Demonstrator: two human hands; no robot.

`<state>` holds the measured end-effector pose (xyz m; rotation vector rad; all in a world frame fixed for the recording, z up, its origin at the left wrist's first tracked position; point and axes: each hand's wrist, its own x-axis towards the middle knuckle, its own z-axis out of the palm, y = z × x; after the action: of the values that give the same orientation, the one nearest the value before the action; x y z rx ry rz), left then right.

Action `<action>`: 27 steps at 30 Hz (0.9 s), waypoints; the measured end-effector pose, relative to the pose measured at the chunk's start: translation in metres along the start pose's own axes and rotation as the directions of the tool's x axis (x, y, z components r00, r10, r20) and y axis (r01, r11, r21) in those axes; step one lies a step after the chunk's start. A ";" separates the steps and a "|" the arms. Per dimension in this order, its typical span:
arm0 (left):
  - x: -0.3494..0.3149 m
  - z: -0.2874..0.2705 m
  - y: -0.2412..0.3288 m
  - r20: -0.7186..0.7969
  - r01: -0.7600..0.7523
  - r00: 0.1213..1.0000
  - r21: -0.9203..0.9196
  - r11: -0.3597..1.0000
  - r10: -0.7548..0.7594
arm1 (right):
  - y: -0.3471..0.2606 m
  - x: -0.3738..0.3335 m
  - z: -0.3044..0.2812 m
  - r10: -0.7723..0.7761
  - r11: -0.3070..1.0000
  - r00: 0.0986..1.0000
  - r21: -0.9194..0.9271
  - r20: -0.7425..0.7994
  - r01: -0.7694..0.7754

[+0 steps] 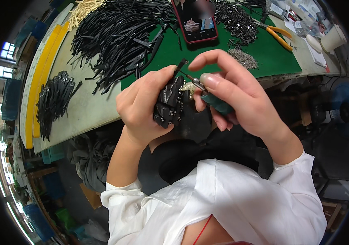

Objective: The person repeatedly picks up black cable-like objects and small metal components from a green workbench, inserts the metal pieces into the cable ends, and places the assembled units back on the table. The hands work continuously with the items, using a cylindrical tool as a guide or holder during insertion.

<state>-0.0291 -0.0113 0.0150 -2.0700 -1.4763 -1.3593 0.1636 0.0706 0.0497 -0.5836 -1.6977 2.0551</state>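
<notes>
Straps, black and bunched, sit in the left hand, its fingers wrapped round them, forearm raised. The right hand grasps a green-handled tool, index finger arched, the tool's tip by one strap's end. Beyond, a green mat lies on a table; rightward stands a fan.
</notes>
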 end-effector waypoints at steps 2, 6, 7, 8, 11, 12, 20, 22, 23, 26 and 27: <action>-0.001 -0.001 -0.001 0.024 -0.026 0.999 0.028 0.999 0.025 | 0.007 0.002 0.000 -0.058 0.996 0.998 -0.070 -0.013 0.057; 0.001 0.002 -0.009 0.052 -0.041 0.998 -0.002 0.999 0.041 | 0.020 0.008 0.001 -0.254 0.911 0.963 -0.358 -0.095 0.205; 0.002 0.002 -0.010 0.050 -0.047 0.998 0.010 0.999 0.047 | 0.030 0.011 0.004 -0.391 0.798 0.915 -0.533 -0.100 0.283; 0.002 0.001 -0.011 0.046 -0.053 0.998 0.024 0.998 0.052 | 0.037 0.013 0.006 -0.520 0.645 0.851 -0.687 -0.074 0.335; -0.007 0.001 -0.010 0.080 0.099 0.991 0.064 0.993 -0.104 | 0.046 0.021 0.012 -0.604 0.430 0.796 -0.829 0.030 0.358; -0.009 0.001 -0.008 0.087 0.143 0.985 0.067 0.987 -0.148 | 0.044 0.018 0.014 -0.572 0.410 0.820 -0.860 0.018 0.304; -0.031 -0.032 -0.009 0.027 0.376 0.925 0.083 0.923 -0.379 | 0.050 0.023 0.035 -0.426 0.602 0.904 -0.740 0.020 0.300; -0.035 -0.048 -0.024 -0.093 0.486 0.874 0.101 0.868 -0.478 | 0.054 0.025 0.044 -0.435 0.596 0.900 -0.737 0.040 0.320; -0.033 -0.061 -0.036 -0.137 0.513 0.858 0.165 0.842 -0.496 | 0.055 0.024 0.046 -0.382 0.661 0.924 -0.691 0.025 0.293; -0.042 -0.122 -0.107 -0.310 0.566 0.810 0.637 0.523 -0.498 | 0.048 0.019 0.043 -0.187 0.794 0.982 -0.591 -0.016 0.142; -0.046 -0.146 -0.139 -0.362 0.591 0.759 0.731 0.341 -0.541 | 0.050 0.018 0.040 -0.207 0.808 0.978 -0.567 -0.016 0.162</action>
<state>-0.2263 -0.0726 0.0151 -0.8970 -2.3347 -0.5728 0.1243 0.0395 0.0060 -0.6296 -2.2247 1.3575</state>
